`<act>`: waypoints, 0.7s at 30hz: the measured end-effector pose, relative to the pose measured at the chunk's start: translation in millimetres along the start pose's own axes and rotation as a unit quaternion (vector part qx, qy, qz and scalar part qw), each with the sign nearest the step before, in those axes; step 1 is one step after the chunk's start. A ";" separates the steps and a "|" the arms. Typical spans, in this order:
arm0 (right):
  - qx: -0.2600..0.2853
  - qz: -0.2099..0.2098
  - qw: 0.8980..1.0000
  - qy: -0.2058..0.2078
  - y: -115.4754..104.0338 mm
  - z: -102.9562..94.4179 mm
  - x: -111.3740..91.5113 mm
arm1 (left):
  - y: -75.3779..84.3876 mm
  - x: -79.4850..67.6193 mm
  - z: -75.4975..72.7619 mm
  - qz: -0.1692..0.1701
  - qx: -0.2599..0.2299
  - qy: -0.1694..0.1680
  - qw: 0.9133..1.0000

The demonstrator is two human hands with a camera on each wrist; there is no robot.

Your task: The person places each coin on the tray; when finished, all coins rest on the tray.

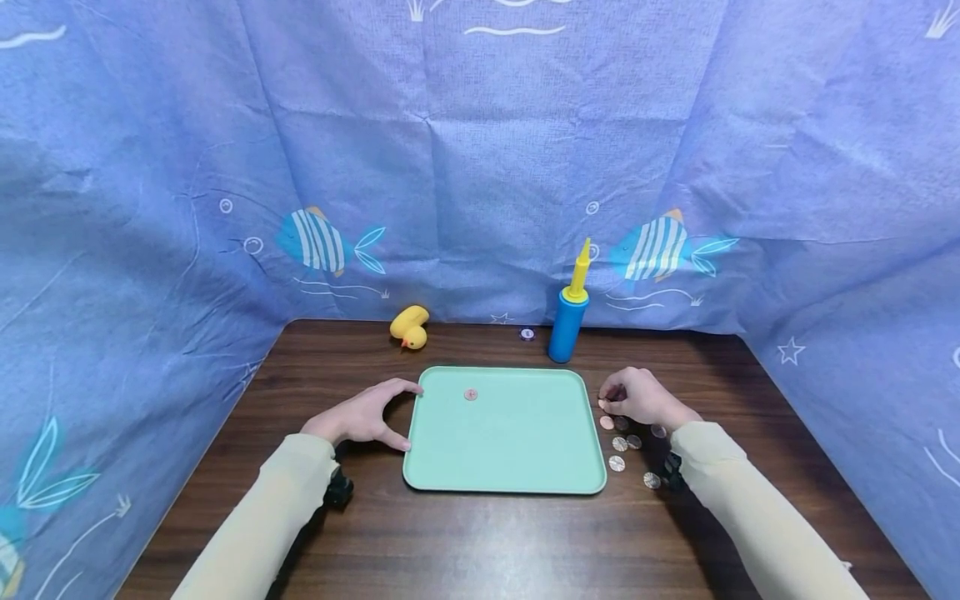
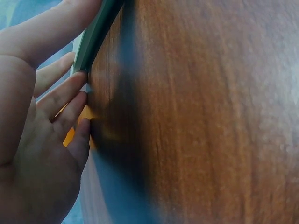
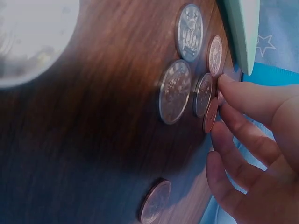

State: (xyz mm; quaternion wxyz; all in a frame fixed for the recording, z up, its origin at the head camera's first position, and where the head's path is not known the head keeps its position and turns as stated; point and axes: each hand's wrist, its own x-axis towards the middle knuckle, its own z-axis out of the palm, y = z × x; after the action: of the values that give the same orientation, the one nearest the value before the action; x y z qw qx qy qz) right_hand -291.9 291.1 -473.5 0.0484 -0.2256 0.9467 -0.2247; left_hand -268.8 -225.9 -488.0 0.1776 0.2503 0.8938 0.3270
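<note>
My left hand (image 1: 363, 414) rests at the left edge of a pale green tray (image 1: 510, 467), thumb and fingers spread along the rim. In the left wrist view, the fingertips (image 2: 80, 78) touch the tray's side. Inside the tray, near the top left, lies one copper coin (image 1: 471, 394). Just right of the tray, my right hand (image 1: 637, 396) pinches a small copper coin (image 3: 220, 97) between thumb and forefinger, down at the tabletop. Close by lie another copper coin (image 1: 607, 422) and several silver coins (image 1: 619, 444), some in the hand's shadow.
Behind the tray stands a blue pump (image 1: 567, 325) with a yellow nozzle. A small purple-and-white disc (image 1: 527, 334) and yellow rubber ducks (image 1: 410, 325) sit along the back of the brown wooden table (image 1: 480, 550). A blue fish-print cloth (image 1: 495, 167) hangs behind.
</note>
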 end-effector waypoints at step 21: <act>0.004 0.048 0.998 -0.043 -0.1 1.3 13.0 | 0.6 -1.9 0.2 -0.002 0.004 0.000 1.000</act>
State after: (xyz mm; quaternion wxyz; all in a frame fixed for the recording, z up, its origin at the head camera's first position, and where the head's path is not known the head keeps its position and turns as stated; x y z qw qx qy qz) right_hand -303.2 284.6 -474.5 0.1004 -0.1894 0.9525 -0.2161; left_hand -266.9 -226.5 -487.5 0.1768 0.2491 0.8956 0.3234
